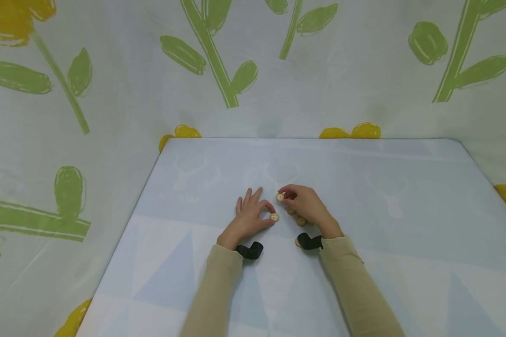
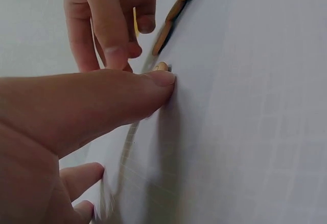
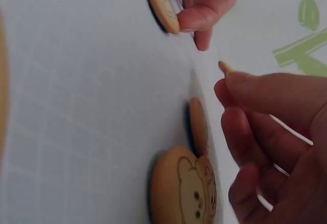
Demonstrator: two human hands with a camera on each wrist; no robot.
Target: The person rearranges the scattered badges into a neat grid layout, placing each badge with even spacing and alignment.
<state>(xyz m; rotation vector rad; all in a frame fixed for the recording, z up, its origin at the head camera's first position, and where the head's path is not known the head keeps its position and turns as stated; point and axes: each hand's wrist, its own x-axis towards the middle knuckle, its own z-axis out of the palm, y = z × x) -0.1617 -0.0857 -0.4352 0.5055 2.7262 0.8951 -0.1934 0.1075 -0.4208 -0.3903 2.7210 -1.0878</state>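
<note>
My left hand pinches a small round wooden disc between thumb and forefinger, its other fingers spread over the tabletop. In the right wrist view this disc stands tilted close over the cloth. My right hand pinches a second wooden disc by its edge, a little farther from me; only a sliver of that disc shows past the thumb. Below the right hand lie more discs, and the nearest one bears a drawn bear face.
Another disc is partly hidden by the black camera on the right wrist. A second black camera sits on the left wrist. The pale patterned table has its back edge along a wall covering with printed plants.
</note>
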